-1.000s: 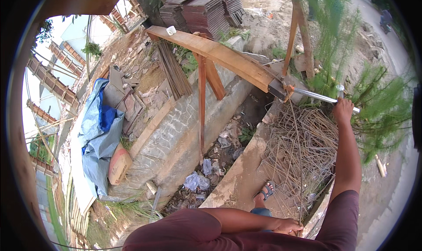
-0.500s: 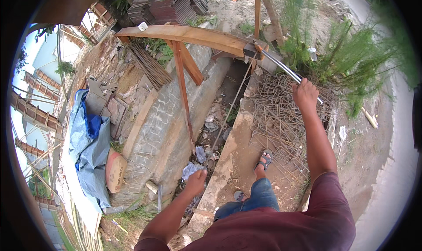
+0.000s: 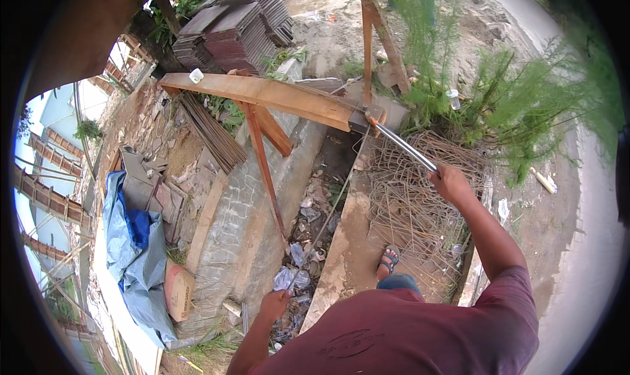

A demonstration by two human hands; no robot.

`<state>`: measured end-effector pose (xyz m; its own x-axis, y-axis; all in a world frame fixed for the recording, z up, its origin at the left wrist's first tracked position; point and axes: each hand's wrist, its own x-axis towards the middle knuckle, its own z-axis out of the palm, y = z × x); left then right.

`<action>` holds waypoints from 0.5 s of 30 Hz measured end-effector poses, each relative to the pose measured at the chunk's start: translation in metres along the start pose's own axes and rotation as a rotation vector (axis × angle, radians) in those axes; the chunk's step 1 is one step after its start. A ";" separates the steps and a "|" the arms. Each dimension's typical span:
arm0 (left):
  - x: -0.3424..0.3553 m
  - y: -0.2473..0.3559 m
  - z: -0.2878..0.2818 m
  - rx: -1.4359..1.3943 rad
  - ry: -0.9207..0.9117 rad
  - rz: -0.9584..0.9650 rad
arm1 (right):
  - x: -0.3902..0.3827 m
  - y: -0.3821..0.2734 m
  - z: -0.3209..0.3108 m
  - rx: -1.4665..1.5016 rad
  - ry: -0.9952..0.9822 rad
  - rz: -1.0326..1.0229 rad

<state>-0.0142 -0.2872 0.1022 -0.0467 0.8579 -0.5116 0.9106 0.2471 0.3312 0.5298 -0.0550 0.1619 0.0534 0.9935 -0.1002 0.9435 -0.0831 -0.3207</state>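
My right hand is closed around a shiny metal bar handle. That handle slopes up and left to a small dark metal block at the right end of a thick wooden beam. A thin steel rod runs from the block down and left across a ditch. At its lower end my left hand is closed on the rod. The handle's orange-brown head sits against the block, where the rod meets it; the exact contact is too small to tell.
Wooden posts prop the beam over the littered ditch. Beside my sandalled foot lies a tangle of bent steel rods. A blue tarp, a paper sack, stacked tiles and a feathery green bush surround the spot.
My torso has leaned forward and covers more of my legs. The beam and block sit lower in view. My right hand is now at the handle's outer end, which earlier stuck out past it.
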 end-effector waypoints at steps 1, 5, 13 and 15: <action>0.000 -0.002 -0.003 0.001 0.015 -0.042 | -0.008 -0.002 0.004 0.000 0.035 0.003; 0.003 0.003 -0.010 -0.031 0.048 -0.142 | -0.001 0.017 -0.035 0.702 -0.433 0.265; 0.024 -0.007 -0.050 0.009 0.019 -0.099 | -0.011 0.012 -0.006 0.942 -0.569 0.481; 0.047 -0.028 -0.071 0.072 0.089 0.011 | -0.041 -0.014 0.055 0.954 -0.418 0.465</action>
<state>-0.0711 -0.2222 0.1253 -0.0705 0.8979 -0.4345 0.9382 0.2077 0.2769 0.4964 -0.0991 0.1188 0.0507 0.7626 -0.6449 0.2178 -0.6387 -0.7380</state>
